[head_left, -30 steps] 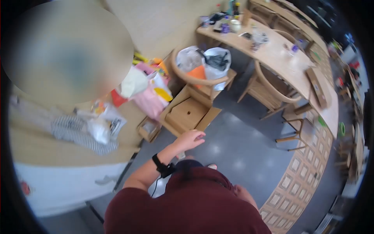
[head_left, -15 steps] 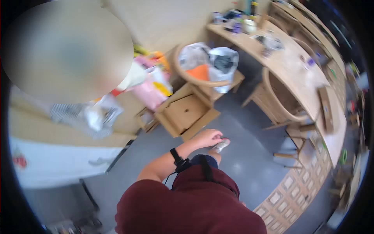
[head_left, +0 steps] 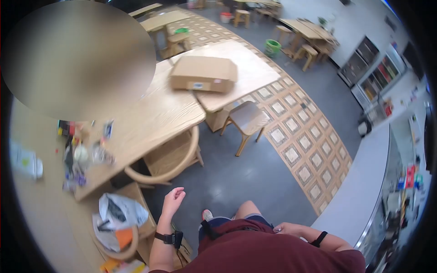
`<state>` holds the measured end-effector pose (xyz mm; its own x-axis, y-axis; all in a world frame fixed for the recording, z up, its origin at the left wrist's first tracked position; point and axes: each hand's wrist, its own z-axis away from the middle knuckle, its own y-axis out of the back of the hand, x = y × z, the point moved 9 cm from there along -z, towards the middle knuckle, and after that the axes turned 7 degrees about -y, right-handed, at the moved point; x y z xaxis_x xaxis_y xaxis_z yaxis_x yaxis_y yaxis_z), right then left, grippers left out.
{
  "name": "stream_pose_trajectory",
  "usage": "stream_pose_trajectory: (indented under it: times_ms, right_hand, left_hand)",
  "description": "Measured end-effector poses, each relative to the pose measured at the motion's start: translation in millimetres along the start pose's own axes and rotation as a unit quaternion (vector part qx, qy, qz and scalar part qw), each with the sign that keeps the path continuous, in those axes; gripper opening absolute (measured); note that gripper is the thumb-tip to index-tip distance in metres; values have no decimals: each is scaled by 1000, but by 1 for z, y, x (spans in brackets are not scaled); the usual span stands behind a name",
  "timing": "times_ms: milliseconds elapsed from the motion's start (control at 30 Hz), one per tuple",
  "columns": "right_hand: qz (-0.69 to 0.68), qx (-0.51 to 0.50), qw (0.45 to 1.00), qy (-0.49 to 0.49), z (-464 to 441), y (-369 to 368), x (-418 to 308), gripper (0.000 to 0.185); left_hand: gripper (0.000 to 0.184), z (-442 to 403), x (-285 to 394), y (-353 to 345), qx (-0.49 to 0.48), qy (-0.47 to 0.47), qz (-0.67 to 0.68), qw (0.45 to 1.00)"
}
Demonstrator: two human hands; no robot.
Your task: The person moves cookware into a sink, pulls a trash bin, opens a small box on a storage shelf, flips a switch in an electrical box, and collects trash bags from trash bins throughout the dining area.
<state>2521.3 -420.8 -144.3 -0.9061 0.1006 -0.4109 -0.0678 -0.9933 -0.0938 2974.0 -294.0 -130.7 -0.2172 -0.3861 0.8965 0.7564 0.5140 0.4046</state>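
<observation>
My left hand (head_left: 174,200) hangs in front of my body, its fingers loosely curled together with nothing seen in them. A black strap with a small device (head_left: 170,238) sits on that wrist. Nearest to this hand is a round-backed wooden chair (head_left: 193,150), pushed partly under the long wooden table (head_left: 150,120); the hand does not touch it. My right hand (head_left: 285,228) rests at my waist beside the maroon shirt (head_left: 273,248), fingers bent inward. What lies inside those fingers, if anything, is hidden. A black band (head_left: 319,239) circles the right wrist.
A closed cardboard box (head_left: 204,73) lies on the joined tables ahead. A stool (head_left: 248,119) stands beside them, near a patterned floor strip (head_left: 296,150). A white counter (head_left: 353,204) runs along the right. White bags (head_left: 123,211) fill a chair at lower left; small items clutter the table's left end.
My view has swung right, bringing the box, stool and counter into sight. The open carton on the floor has left view. My right hand now shows at my waist.
</observation>
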Motion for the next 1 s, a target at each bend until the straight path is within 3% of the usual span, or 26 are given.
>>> stream_pose_trajectory:
  times_ms: [33,133,300,400,533,600,833,967,1000]
  right_hand:
    - [4,18,999,49,-2,16,-2,35]
    - [70,96,991,64,-12,70,2,37]
    - [-10,147,985,95,5,217,-11,33]
    - [-75,155,981,90,24,280,12,35]
    - [-145,145,975,84,52,357,23,37]
    - [-196,142,966,96,63,396,21,37]
    - [-462,155,853,188,96,556,6,38]
    - [-559,228,767,218,114,664,15,38]
    - [-431,264,855,120,109,686,27,37]
  left_hand:
    - [26,-29,7,-15,-21,-3,0,1000]
    - [26,-115,48,-70,-69,-28,-10,997]
    - [24,-223,126,-193,-99,-66,-3,993]
    - [24,-278,152,-279,-138,-8,78,987]
    - [27,-332,249,-359,-226,-88,6,970]
    - [28,-366,286,-382,-205,-85,-39,974]
    - [26,-524,312,-517,-241,-115,-74,961]
    - [24,-636,345,-619,-252,-115,12,961]
    - [25,-661,358,-647,-259,-109,35,959]
